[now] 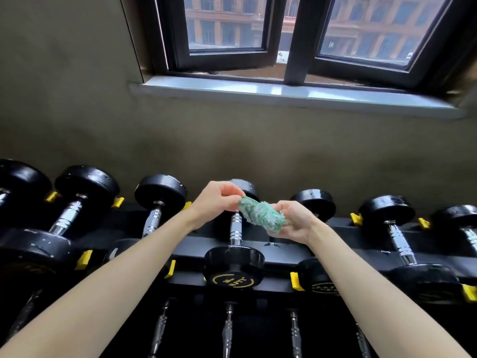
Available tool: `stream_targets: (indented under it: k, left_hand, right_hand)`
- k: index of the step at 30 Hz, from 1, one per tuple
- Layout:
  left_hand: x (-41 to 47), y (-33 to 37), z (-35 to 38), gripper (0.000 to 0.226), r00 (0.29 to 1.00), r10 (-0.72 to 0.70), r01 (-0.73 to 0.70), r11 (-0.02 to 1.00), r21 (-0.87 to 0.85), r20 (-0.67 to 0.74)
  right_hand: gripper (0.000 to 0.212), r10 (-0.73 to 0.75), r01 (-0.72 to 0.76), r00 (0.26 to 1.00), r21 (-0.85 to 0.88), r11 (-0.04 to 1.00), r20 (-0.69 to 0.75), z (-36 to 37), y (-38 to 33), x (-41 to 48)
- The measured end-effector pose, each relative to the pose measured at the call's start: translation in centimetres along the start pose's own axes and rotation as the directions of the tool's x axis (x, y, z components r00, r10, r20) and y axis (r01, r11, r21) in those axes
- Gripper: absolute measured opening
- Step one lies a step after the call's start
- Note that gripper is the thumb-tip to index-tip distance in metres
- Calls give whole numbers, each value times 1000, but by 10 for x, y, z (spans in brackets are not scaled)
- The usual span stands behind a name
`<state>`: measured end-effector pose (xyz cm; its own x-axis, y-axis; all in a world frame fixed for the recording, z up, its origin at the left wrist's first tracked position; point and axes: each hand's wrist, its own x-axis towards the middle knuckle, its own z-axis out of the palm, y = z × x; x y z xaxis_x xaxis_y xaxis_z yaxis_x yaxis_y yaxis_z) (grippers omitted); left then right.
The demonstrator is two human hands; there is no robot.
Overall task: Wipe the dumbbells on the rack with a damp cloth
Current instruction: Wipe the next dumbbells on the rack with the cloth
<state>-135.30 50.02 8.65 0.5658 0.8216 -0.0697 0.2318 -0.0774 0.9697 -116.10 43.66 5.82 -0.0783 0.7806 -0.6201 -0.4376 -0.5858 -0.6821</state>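
Two bare hands are held together just above the chrome handle of the middle dumbbell (pixel 235 228), the one whose near black head is marked with a yellow ring. A green cloth (pixel 262 215) is stretched between them, above that dumbbell's handle and in front of its far head; whether the metal is touched cannot be told. The cloth's left end is pinched between the thumb and curled fingertips of the left hand (pixel 216 202). Its bunched right end is cradled in the upturned right hand (pixel 294 224), whose fingers are curled loosely round it.

To either side of the middle dumbbell, more black dumbbells with chrome handles are laid in a row on the black rack (pixel 284 255), the larger ones to its left. Yellow stoppers (pixel 83 259) are set along the rails between them. Below it, the chrome handles of a lower tier (pixel 228 329) are seen in shadow. Behind it a dull olive-brown wall (pixel 103 125) is seen. Higher up are a pale grey sill (pixel 284 95) and a dark-framed window (pixel 291 34) with one leaf ajar, through which a reddish building is visible.
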Motion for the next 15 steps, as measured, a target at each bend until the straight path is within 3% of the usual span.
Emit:
stream_targets:
  k: [3,5,8,11,15]
  left_hand:
    - [2,-6,12,15,983,162,-139,964,228,-83]
    - [1,-12,18,12,943,326,-276,879,389,-67]
    - [-3,-19,28,16,843,538,-444,693,568,3]
    - [-8,-24,37,24,739,670,-500,466,730,78]
    - [-17,-24,39,33,632,716,-599,208,774,296]
  right_hand:
    - [23,6,0,999,121,993,-51,5,5,4]
    - [22,-14,30,994,153,988,-104,10,7,5]
    - [19,-83,108,987,193,975,-134,21,10,4]
    - [24,-140,166,985,299,940,-104,29,14,4]
    - [39,-166,130,985,445,886,45,23,16,0]
